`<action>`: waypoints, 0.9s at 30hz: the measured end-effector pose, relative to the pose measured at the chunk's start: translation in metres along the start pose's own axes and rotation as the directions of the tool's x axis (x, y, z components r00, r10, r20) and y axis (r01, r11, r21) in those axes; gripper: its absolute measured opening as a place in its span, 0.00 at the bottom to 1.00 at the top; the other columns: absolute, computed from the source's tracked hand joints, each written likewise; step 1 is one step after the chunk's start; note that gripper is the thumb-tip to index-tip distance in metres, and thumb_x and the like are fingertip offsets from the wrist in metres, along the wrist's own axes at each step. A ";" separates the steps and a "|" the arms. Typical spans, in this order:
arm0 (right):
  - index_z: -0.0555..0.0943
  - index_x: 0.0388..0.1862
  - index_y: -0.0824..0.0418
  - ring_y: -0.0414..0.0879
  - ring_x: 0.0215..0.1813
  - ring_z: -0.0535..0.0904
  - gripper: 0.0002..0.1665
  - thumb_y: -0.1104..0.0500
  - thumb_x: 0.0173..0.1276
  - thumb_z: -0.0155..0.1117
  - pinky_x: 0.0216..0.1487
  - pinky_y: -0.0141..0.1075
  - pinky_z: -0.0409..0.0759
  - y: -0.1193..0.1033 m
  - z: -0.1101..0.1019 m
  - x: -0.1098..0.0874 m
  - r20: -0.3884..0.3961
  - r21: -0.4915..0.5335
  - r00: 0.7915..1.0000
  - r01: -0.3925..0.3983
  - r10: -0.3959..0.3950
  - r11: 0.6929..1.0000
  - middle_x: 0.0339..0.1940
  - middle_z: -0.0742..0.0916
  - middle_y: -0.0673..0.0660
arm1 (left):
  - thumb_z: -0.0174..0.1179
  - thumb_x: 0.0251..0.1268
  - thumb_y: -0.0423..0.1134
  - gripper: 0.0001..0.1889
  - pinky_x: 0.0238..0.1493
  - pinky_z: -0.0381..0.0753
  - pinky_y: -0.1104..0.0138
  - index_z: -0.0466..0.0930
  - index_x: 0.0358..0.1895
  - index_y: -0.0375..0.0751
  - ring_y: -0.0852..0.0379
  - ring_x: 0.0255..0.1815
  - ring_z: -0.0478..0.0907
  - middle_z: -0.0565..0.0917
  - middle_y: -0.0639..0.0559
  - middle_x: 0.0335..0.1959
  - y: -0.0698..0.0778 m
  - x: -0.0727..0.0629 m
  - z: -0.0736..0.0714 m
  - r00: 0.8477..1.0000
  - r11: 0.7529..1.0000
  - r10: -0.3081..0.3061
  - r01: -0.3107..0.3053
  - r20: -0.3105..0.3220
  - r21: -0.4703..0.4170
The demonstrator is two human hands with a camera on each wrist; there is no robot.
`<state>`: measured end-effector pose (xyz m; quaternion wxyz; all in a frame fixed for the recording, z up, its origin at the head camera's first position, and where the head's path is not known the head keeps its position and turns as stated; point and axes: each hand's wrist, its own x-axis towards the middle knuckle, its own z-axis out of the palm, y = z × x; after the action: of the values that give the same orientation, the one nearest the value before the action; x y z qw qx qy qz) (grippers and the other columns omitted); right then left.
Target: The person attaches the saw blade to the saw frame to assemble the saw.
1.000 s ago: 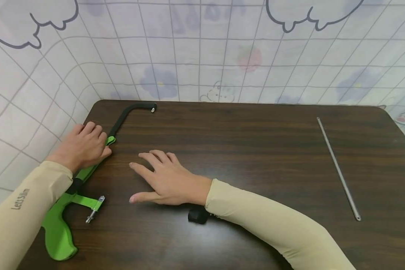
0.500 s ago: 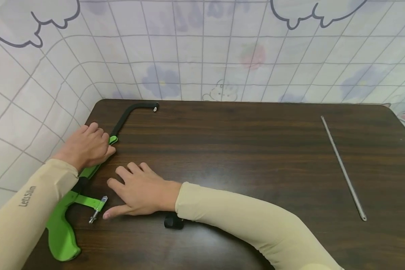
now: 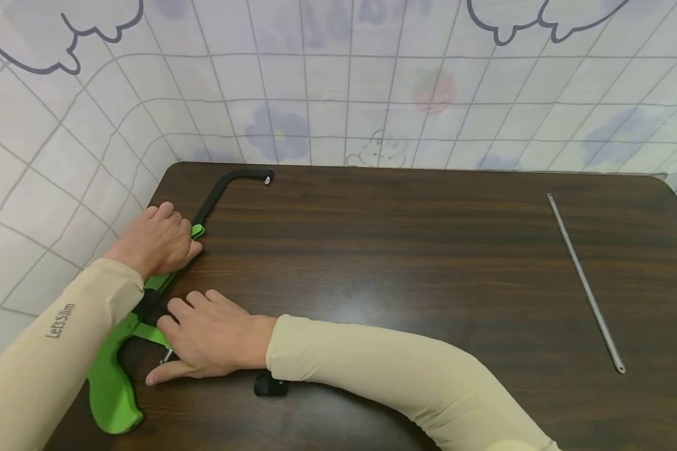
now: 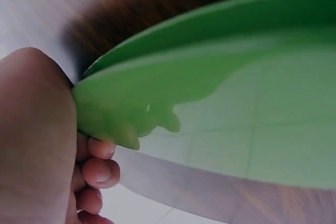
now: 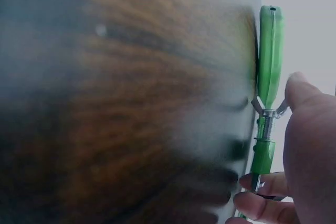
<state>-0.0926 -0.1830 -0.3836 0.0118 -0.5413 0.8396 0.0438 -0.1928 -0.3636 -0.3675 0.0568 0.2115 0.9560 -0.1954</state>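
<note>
A green and black hacksaw frame [image 3: 111,388] lies along the table's left side, its handle toward me and its black arm bent at the far end. My left hand [image 3: 160,238] grips the frame's middle from above; curled fingertips [image 4: 100,173] show beside the green body [image 4: 236,87] in the left wrist view. My right hand [image 3: 211,335] is at the frame's near blade holder, partly covering it. In the right wrist view, its thumb [image 5: 302,90] is beside the wing nut [image 5: 269,113] and its loosely bent fingers [image 5: 252,203] are by the holder's pin.
A thin silver hacksaw blade [image 3: 583,282] lies slanted on the right of the dark wooden table [image 3: 400,238]. A black device [image 3: 271,384] is under my right wrist. A grid-patterned cloth [image 3: 327,81] hangs behind the table and along its left side.
My right hand has moved left and slightly toward me, from the open tabletop to the blade holder with its wing nut. My left hand keeps its grip on the frame. The view has shifted slightly.
</note>
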 end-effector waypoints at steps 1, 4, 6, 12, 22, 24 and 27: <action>0.74 0.60 0.41 0.39 0.49 0.75 0.40 0.17 0.70 0.33 0.47 0.31 0.72 0.000 -0.001 0.001 -0.002 0.000 1.000 -0.001 0.001 1.000 0.54 0.79 0.40 | 0.53 0.76 0.49 0.22 0.47 0.71 0.50 0.77 0.28 0.33 0.42 0.38 0.69 0.77 0.43 0.26 0.000 0.000 -0.001 1.000 1.000 0.002 -0.002 0.002 0.003; 0.75 0.58 0.39 0.39 0.48 0.76 0.38 0.18 0.72 0.32 0.49 0.32 0.73 -0.001 -0.003 0.002 0.005 0.018 1.000 -0.018 0.018 1.000 0.53 0.80 0.39 | 0.54 0.76 0.49 0.23 0.48 0.72 0.50 0.77 0.28 0.33 0.42 0.38 0.69 0.77 0.43 0.26 0.002 -0.001 -0.005 1.000 1.000 0.007 -0.007 0.016 0.004; 0.76 0.53 0.38 0.40 0.47 0.77 0.36 0.18 0.72 0.31 0.49 0.32 0.73 -0.002 -0.004 0.003 0.009 0.038 0.999 -0.035 0.034 0.999 0.51 0.81 0.38 | 0.54 0.76 0.49 0.22 0.49 0.72 0.50 0.77 0.28 0.33 0.42 0.38 0.69 0.77 0.43 0.26 0.004 -0.001 -0.007 1.000 1.000 0.008 -0.008 0.029 0.000; 0.79 0.41 0.39 0.41 0.43 0.79 0.34 0.21 0.75 0.32 0.44 0.32 0.74 -0.007 -0.003 0.004 -0.100 -0.019 0.994 -0.044 0.042 0.999 0.47 0.84 0.39 | 0.53 0.77 0.49 0.22 0.53 0.72 0.49 0.77 0.28 0.34 0.43 0.40 0.69 0.78 0.44 0.28 0.011 -0.002 -0.014 0.996 1.000 -0.001 0.002 0.089 -0.010; 0.85 0.31 0.36 0.40 0.47 0.81 0.20 0.35 0.78 0.50 0.46 0.33 0.75 0.002 -0.005 -0.002 -0.102 -0.121 0.995 0.007 -0.019 0.993 0.44 0.88 0.41 | 0.53 0.75 0.50 0.24 0.49 0.71 0.52 0.71 0.21 0.39 0.44 0.38 0.69 0.73 0.47 0.23 0.023 -0.001 -0.015 1.000 1.000 0.014 -0.014 0.023 -0.018; 0.81 0.26 0.36 0.41 0.44 0.81 0.21 0.36 0.77 0.50 0.45 0.33 0.76 0.003 -0.005 -0.002 -0.057 -0.110 0.998 0.024 -0.031 0.994 0.39 0.88 0.41 | 0.53 0.75 0.50 0.23 0.50 0.72 0.51 0.72 0.21 0.39 0.44 0.38 0.69 0.74 0.47 0.23 0.025 -0.001 -0.015 1.000 1.000 0.013 -0.012 0.024 -0.027; 0.75 0.21 0.39 0.42 0.40 0.80 0.23 0.36 0.77 0.49 0.43 0.33 0.76 0.004 -0.005 -0.002 0.001 -0.082 0.999 0.042 -0.042 0.996 0.33 0.86 0.42 | 0.53 0.75 0.50 0.23 0.52 0.72 0.50 0.73 0.22 0.39 0.43 0.40 0.70 0.75 0.46 0.25 0.027 -0.001 -0.015 1.000 0.999 0.014 -0.013 0.023 -0.038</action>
<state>-0.0956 -0.1799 -0.3786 -0.0099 -0.5590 0.8255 0.0778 -0.1807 -0.3352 -0.3632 0.0732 0.2146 0.9574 -0.1790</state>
